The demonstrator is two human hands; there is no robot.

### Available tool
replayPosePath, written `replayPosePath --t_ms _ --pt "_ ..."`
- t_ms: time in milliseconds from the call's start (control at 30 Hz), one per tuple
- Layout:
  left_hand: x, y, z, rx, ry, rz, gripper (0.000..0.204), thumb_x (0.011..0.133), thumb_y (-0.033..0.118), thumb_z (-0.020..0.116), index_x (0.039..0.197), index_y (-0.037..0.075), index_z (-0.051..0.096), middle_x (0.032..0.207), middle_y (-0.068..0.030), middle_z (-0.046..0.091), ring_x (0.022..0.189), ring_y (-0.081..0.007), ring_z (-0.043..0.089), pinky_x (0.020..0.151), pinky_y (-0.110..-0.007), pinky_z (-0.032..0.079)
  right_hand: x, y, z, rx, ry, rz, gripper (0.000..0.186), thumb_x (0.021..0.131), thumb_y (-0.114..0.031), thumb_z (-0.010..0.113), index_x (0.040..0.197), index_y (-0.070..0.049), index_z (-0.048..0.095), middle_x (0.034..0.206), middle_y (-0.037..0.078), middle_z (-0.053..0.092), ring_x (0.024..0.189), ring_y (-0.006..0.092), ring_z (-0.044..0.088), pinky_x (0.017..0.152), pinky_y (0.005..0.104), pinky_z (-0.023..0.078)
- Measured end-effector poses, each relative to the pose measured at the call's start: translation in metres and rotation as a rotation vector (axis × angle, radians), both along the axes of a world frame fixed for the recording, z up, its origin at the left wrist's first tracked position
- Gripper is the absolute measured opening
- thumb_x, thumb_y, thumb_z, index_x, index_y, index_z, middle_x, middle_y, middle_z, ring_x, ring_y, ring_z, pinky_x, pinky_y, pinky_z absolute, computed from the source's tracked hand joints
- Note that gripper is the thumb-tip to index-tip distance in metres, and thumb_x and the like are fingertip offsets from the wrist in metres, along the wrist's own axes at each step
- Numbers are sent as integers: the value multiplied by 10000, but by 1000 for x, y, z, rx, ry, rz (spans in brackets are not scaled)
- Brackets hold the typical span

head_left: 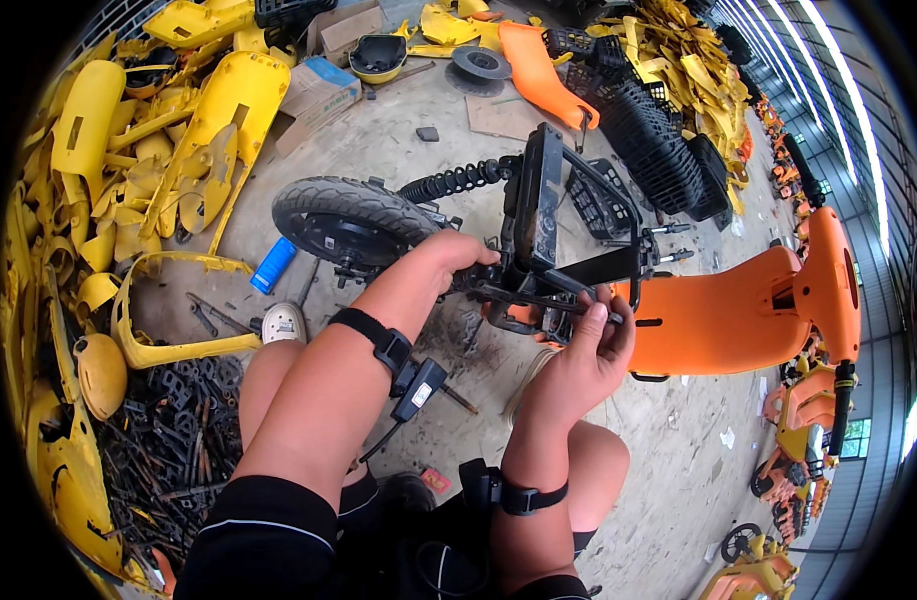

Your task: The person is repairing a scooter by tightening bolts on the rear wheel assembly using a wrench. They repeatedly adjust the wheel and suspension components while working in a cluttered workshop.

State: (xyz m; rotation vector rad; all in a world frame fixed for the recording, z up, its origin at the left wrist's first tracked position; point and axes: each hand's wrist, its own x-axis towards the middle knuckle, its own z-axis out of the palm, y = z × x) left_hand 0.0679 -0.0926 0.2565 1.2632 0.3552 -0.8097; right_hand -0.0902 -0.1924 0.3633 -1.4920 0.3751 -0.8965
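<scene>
A partly stripped scooter with an orange front panel [719, 310] and a bare black frame [541, 200] is in front of me. Its rear wheel [351, 222] points to the left, beside a black coil-spring shock absorber [457, 180]. My left hand [459, 258] is closed around something low on the frame, near the wheel; its thumb shows, but most of its fingers are hidden. My right hand [597, 345] has its thumb and fingers pinched on a dark bar [567, 282] along the frame's near side. Where the bar ends is hard to see.
Yellow plastic panels [234, 100] are heaped at the left, above a pile of dark metal parts [179, 430]. A blue can-like cylinder [273, 265] lies near the wheel. Black baskets [649, 140] and an orange panel [539, 75] lie beyond the scooter. Other scooters [804, 430] line the right.
</scene>
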Motion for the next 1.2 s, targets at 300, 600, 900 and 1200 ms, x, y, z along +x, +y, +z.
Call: replayPosePath --t_ms 300,600,900,1200 --pt "-8 4 26 -6 -3 -39 170 889 83 740 999 -47 741 976 -136 749 841 -239 718 764 -366 565 11 26 8 -594 101 97 224 1013 -58 605 1228 3 600 1065 87 688 925 104 647 714 269 561" --pt "-26 22 -11 -114 -148 -228 177 908 109 693 1022 -21 728 1002 -132 734 884 -240 699 822 -366 555 31 84 3 -992 100 380 273 926 -90 651 1183 -5 613 1098 190 691 1004 367 680 835 425 547" --pt "-37 33 -2 -99 -313 -424 207 906 146 664 1031 -7 725 1016 -133 727 926 -250 687 857 -367 540 46 66 -41 -897 -121 437 327 845 -59 710 1151 6 613 1026 173 678 911 355 671 800 418 553" --pt "-29 49 4 -33 -461 -565 239 904 183 635 1040 7 723 1030 -134 720 967 -259 675 893 -369 525 70 53 -48 -1136 -346 550 320 777 -72 776 1069 -30 653 806 93 629 698 274 651 626 378 538"
